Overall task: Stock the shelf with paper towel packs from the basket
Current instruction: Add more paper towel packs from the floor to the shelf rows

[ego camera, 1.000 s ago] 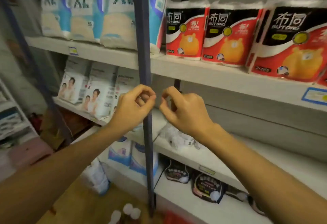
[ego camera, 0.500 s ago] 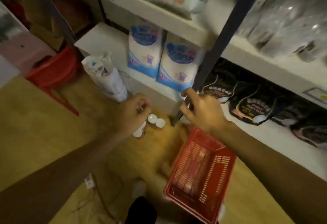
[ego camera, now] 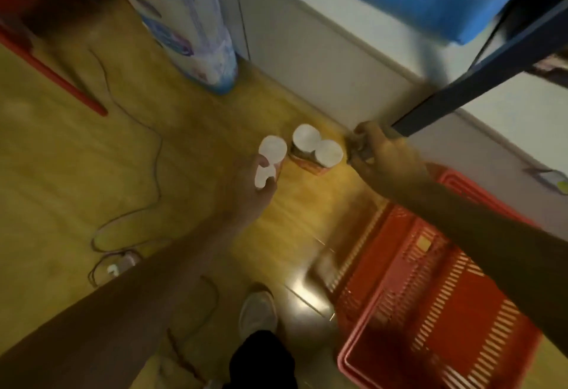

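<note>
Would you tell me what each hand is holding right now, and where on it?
The left hand closes on the top of a white paper towel pack standing on the floor. The right hand looks loosely curled and empty.

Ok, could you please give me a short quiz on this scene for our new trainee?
1. True or false: the red basket is full.
2. The left hand reaches for: A) a bottle, B) a paper towel pack, C) a box.
3. Fill in: both packs stand on the ____.

Key: 1 false, it looks empty; 2 B; 3 floor.
</note>
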Motion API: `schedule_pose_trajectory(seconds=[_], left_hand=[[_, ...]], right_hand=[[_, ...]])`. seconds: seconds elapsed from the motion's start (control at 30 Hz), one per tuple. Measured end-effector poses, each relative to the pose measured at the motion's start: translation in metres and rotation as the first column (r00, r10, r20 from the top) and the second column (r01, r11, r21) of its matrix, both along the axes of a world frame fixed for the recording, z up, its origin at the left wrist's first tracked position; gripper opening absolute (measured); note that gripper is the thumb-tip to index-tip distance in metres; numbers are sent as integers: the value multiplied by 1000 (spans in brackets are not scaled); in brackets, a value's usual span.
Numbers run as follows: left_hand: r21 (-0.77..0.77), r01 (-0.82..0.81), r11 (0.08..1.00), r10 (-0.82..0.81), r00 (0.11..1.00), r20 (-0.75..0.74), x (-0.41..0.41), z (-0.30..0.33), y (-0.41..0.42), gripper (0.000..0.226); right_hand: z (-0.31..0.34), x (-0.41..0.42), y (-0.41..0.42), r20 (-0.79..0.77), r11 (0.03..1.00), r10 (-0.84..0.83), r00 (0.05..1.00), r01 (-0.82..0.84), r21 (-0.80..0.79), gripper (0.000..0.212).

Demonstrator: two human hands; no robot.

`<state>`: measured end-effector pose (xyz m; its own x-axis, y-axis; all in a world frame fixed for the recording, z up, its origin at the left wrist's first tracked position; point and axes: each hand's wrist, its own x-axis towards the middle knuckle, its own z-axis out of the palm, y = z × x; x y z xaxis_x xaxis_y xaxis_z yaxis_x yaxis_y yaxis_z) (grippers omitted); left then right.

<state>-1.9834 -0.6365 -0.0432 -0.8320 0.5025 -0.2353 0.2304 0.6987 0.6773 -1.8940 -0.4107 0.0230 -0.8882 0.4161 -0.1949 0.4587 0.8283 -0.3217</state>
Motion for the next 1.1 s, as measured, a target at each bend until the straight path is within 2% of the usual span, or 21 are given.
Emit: schedule_pose_trajectory(seconds=[0.2, 0.37, 0.47, 0.57, 0.67, 0.8, 0.93, 1.0, 1.1], left_hand=[[-139, -108, 984, 102, 993, -53, -9, -98, 21, 60], [-214, -157, 964, 163, 987, 12, -21, -155, 29, 94], [-192, -177, 965, 200, 974, 107, -25, -174, 29, 98], [-175, -171, 970, 204, 959, 194, -24, -180, 28, 92], [-218, -147, 965, 192, 961, 200, -15, -169, 23, 91], [-296, -137, 945, 219, 939, 265, 5, -138, 5, 79], [-345, -32, 938, 153, 932, 328, 23, -86, -11, 67], [-368, 62, 928, 69, 940, 333, 26, -50, -14, 67], [-303, 139, 943, -19, 931, 365, 15, 9, -16, 68]], right_hand=[[-112, -31, 8, 31, 999, -2, 1000, 3, -39, 52], [-183, -42, 12, 50, 999, 51, 997, -50, -19, 76], [-207, -44, 15, 118, 999, 45, 992, -44, -12, 86], [-220, -42, 13, 139, 998, 63, 988, -61, -18, 75], [-215, -32, 0, 183, 999, 18, 983, -9, -51, 77], [-190, -4, -17, 217, 952, -157, 963, 206, -228, 73], [-145, 23, -24, 269, 982, -27, 963, 76, -175, 65], [-110, 27, -26, 264, 988, 23, 964, 18, -153, 72], [-50, 27, -22, 205, 994, 107, 973, -97, -59, 82]])
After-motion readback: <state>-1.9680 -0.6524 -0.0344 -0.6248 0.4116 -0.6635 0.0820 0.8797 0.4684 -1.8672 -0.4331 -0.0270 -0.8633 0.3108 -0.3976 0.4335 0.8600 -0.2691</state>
